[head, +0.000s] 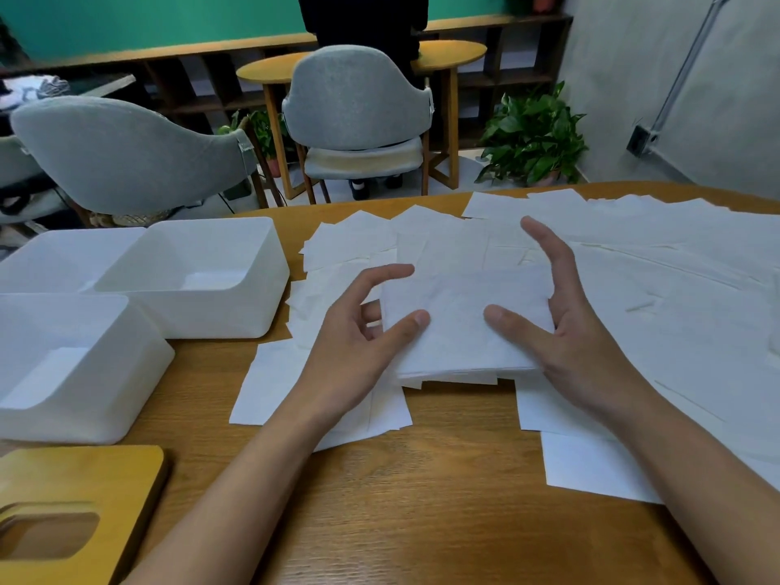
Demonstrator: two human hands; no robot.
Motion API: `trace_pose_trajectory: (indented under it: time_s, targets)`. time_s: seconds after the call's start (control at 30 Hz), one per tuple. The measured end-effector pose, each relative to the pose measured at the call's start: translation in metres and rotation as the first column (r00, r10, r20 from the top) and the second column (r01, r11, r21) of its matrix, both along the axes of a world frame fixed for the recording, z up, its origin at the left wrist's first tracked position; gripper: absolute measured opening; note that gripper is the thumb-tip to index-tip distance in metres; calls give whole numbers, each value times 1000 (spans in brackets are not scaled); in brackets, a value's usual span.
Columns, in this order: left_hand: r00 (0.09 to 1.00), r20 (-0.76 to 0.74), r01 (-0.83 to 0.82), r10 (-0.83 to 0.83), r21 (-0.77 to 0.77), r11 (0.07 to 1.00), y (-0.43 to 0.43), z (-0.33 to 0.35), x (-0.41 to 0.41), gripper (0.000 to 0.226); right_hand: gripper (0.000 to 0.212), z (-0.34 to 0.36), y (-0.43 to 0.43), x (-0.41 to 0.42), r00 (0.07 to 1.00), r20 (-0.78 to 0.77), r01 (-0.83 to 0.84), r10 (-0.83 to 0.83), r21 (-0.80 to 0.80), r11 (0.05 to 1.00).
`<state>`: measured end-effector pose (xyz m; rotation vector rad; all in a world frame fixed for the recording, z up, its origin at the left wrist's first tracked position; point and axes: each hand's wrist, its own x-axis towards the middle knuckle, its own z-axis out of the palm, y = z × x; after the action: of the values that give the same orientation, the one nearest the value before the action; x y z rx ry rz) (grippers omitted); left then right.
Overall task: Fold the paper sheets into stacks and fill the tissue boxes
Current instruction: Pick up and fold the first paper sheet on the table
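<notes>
Stack (pixel 464 327): where is it, and who has it?

It's mid-table (pixel 422 521), lying over loose sheets (pixel 675 289). Your left hand (pixel 358 339) pinches its left edge, thumb on top and fingers curled in at the side. Your right hand (pixel 565 331) only braces it, with the thumb flat on top and the fingers straight along the right edge. I cannot tell whether it has lifted clear.

How will it handle?

I'd judge it light, soft and limp. The thin sheets will slide on one another and sag if you hold one end only. Take both side edges with fingers beneath and thumbs above, and squeeze gently so it stays square.

And around it?

The near box (pixel 194 280) stands open at 9 o'clock, with the left box (pixel 71 373) beyond it, also at 9. A wooden lid (pixel 71 500) lies at 8 o'clock. More sheets spread from 12 round to 4, and some lie under your left wrist. Chairs (pixel 354 99) and a plant (pixel 532 137) stand past the table at 11 to 1, off your route.

Anything in the way?

You must clear the box wall, and dragging the stack would likely pull the loose sheets along with it.
</notes>
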<state>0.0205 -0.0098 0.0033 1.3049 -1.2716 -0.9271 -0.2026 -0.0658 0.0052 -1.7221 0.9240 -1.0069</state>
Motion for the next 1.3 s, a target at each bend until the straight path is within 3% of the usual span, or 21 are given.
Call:
trace_pose_trajectory:
  time_s: [0.07,0.17,0.27,0.33,0.4,0.47,0.67,0.87,0.97,1.13,1.3]
  targets:
    - [1000,7,-10,10,-28,1000,0,1,1,46,68,2,0,-1,997,-3,-82,83,30,996]
    - [999,45,-4,6,-38,999,0,1,1,50,28,2,-1,-3,988,-85,-126,127,11,992]
    - [980,167,-98,111,-83,992,-5,-6,7,50,28,-2,-4,-7,993,-114,-13,12,-4,1000]
    - [901,373,-177,224,-156,972,-11,-15,19,47,30,-2,-8,-11,990,-112,78,-84,-52,996]
    - [758,599,-182,258,-186,966,-15,-26,31,46,30,-2,-11,-15,989,-79,120,-126,-70,990]
    - [681,690,-161,246,-187,969,-17,-34,36,42,31,-3,-13,-17,988,-75,127,-133,-80,989]
    - [646,694,-210,317,-238,948,-22,-36,37,22,34,-15,-19,-14,966,-181,166,-185,-112,980]
    - [598,656,-262,461,-383,886,-14,-27,31,9,34,-18,-18,-14,965,-148,196,-217,-147,970]
    - [641,602,-216,476,-453,865,-8,-17,25,7,33,-17,-18,-13,962,-111,232,-249,-147,962]
    - [894,418,-16,161,-330,944,2,-3,13,10,34,-14,-15,-13,963,-82,242,-256,-148,959]
    - [979,206,39,4,-207,977,2,1,9,15,44,-6,-10,-12,995,-89,38,-47,-94,995]
